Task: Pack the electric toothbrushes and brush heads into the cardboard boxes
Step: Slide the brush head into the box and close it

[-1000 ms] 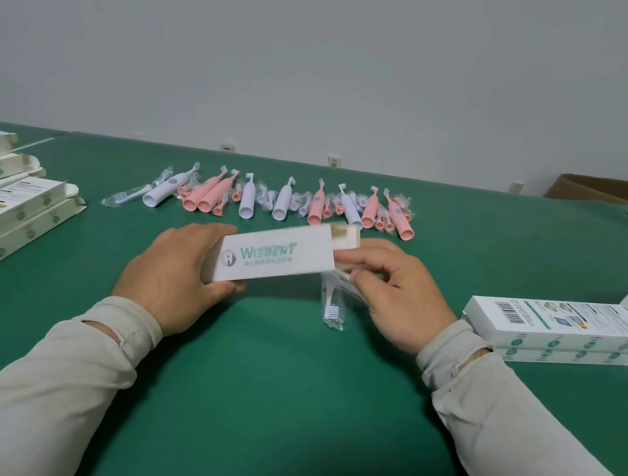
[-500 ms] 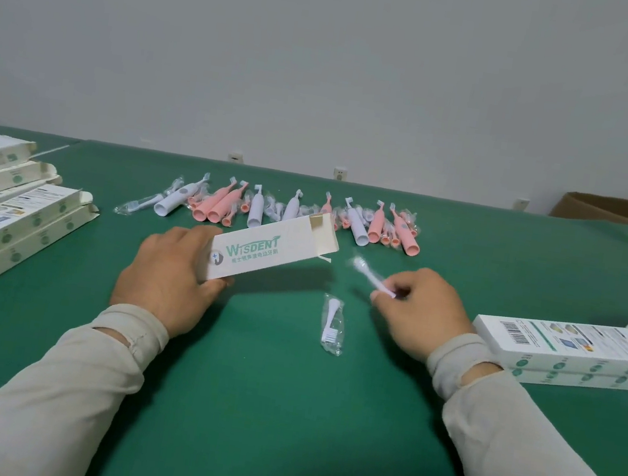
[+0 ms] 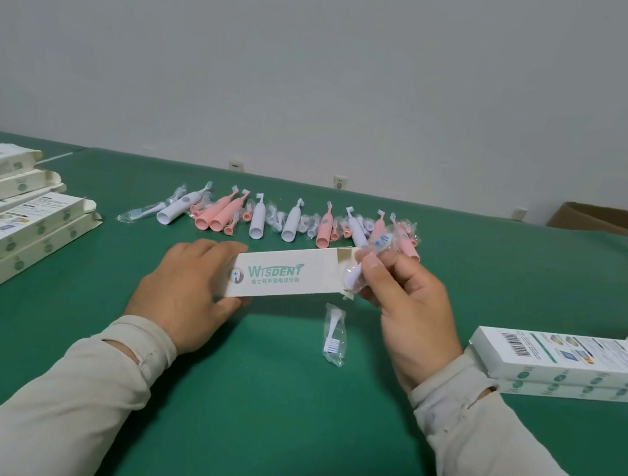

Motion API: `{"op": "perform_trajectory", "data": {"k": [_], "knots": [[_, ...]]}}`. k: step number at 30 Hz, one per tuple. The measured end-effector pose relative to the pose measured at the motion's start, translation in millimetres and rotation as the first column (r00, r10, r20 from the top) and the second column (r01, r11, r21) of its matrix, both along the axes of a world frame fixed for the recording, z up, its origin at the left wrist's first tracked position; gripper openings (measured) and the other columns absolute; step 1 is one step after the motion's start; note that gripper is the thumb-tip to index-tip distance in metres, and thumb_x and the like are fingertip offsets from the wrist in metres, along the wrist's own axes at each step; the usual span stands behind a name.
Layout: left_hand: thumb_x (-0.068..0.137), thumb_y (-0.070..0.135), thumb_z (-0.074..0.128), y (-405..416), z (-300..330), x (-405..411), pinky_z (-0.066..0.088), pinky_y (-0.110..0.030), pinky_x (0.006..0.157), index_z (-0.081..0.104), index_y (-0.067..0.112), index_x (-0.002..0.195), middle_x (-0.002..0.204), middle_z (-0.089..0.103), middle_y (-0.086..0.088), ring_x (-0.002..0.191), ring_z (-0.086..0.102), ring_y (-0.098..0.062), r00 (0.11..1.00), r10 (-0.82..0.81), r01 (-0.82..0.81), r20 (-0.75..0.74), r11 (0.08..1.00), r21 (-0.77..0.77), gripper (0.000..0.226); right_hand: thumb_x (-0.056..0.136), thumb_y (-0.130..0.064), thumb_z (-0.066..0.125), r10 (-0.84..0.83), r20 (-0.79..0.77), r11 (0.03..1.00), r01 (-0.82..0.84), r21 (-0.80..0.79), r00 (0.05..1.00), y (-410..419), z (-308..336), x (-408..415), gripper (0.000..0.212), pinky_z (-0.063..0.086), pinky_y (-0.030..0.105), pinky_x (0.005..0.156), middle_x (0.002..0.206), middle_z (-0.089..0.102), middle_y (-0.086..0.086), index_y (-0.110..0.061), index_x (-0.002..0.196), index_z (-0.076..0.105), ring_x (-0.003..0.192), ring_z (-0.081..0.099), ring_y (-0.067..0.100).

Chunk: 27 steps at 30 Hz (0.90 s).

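The right hand has its grip clamped on a wrapped brush head, pinched between thumb and curled fingers. The head stands tilted, its bristle end up and to the far right, its lower end at the open right end of the box; whether that end is already inside the opening cannot be told. The left hand has its grip closed on the box's left end, thumb under the near edge and fingers over the far edge, holding the box off the green bench with its printed face toward the camera and its right end a little higher. So the box spans the gap between the two hands, and the brush head sits right at its open flap, above and just left of the right hand's knuckles.

A second wrapped brush head lies flat on the bench just near of the box's right end, between the two wrists, touched by neither hand.

Farther away, a row of pink and white toothbrushes with more wrapped heads among them lies across the bench. Stacked boxes sit at the left, some with end flaps open, and more stacked boxes on the right lie beside the right sleeve.
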<state>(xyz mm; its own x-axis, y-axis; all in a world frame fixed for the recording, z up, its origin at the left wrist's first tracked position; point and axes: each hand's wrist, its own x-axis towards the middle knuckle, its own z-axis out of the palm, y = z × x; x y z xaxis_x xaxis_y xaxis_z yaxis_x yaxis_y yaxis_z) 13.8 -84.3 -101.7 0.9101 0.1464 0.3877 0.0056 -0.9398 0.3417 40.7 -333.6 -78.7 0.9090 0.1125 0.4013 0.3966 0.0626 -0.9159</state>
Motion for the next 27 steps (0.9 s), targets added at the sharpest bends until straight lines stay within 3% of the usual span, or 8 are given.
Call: {"op": "perform_trajectory", "data": {"k": [3,6,8,13,16,21,24,27], "knots": [[0.083,0.038,0.07,-2,0,-1,0.047,-0.049,0.095,0.044,0.04,0.138,0.135,0.051,0.012,0.126,0.039,-0.019,0.997,-0.066,0.067,0.029,0.998,-0.015,0.061,0.098,-0.012,0.06,-0.082,-0.074,0.995,0.087,0.057,0.994,-3,-1,4,0.03,0.058,0.031,0.077,0.076,0.071,-0.001,-0.019,0.071,0.068,0.075,0.066,0.013],[0.082,0.039,0.07,-4,-1,-1,0.047,-0.049,0.095,0.044,0.039,0.139,0.134,0.051,0.013,0.125,0.04,-0.019,0.993,-0.115,0.115,0.035,0.993,-0.006,0.062,0.099,-0.01,0.058,-0.149,-0.151,0.981,0.166,0.101,0.977,-7,-3,9,0.011,0.059,0.025,0.068,0.074,0.073,0.005,-0.007,0.088,0.061,0.074,0.071,0.019],[0.082,0.04,0.07,-4,-1,0,0.046,-0.049,0.097,0.044,0.039,0.139,0.134,0.052,0.013,0.124,0.04,-0.019,0.992,-0.127,0.127,0.029,0.992,-0.005,0.063,0.098,-0.008,0.059,-0.149,-0.169,0.976,0.172,0.134,0.974,-8,-3,11,0.005,0.059,0.025,0.066,0.073,0.074,0.005,-0.009,0.094,0.057,0.069,0.071,0.016],[0.082,0.045,0.07,-4,-4,0,0.046,-0.047,0.097,0.042,0.043,0.138,0.133,0.051,0.016,0.122,0.042,-0.018,0.989,-0.145,0.145,-0.012,0.989,-0.001,0.062,0.091,-0.002,0.065,-0.153,-0.078,0.986,0.157,0.046,0.985,-10,-3,10,0.051,0.054,0.023,0.061,0.081,0.075,0.005,-0.04,0.118,0.046,0.064,0.068,0.01],[0.081,0.049,0.07,-5,-5,0,0.046,-0.046,0.096,0.042,0.044,0.137,0.132,0.052,0.016,0.121,0.043,-0.018,0.99,-0.144,0.144,-0.014,0.99,-0.004,0.062,0.088,0.003,0.066,-0.166,-0.048,0.984,0.168,0.055,0.985,-9,-1,8,0.049,0.056,0.024,0.057,0.099,0.07,0.01,-0.038,0.112,0.054,0.066,0.07,0.016],[0.081,0.051,0.069,-3,-5,1,0.047,-0.046,0.096,0.042,0.045,0.136,0.131,0.052,0.017,0.119,0.044,-0.016,0.989,-0.148,0.148,-0.013,0.989,-0.004,0.062,0.087,-0.001,0.069,-0.244,-0.084,0.961,0.252,0.109,0.966,-7,-5,10,0.029,0.059,0.027,0.061,0.101,0.069,0.007,-0.022,0.099,0.053,0.068,0.075,0.02],[0.08,0.051,0.069,-5,-5,1,0.047,-0.045,0.096,0.043,0.046,0.135,0.129,0.053,0.018,0.118,0.044,-0.016,0.985,-0.174,0.174,-0.009,0.985,-0.009,0.061,0.085,-0.007,0.073,-0.268,-0.112,0.952,0.281,0.118,0.957,-8,-7,12,0.035,0.061,0.037,0.067,0.09,0.073,0.002,-0.026,0.101,0.048,0.067,0.075,0.022],[0.08,0.051,0.071,-5,-5,1,0.047,-0.044,0.095,0.045,0.046,0.133,0.126,0.055,0.017,0.116,0.045,-0.016,0.983,-0.183,0.183,-0.005,0.983,-0.017,0.059,0.082,-0.009,0.078,-0.29,-0.124,0.944,0.305,0.125,0.949,-6,-8,11,0.043,0.061,0.036,0.065,0.076,0.072,0.003,-0.027,0.101,0.044,0.065,0.074,0.023]]}}
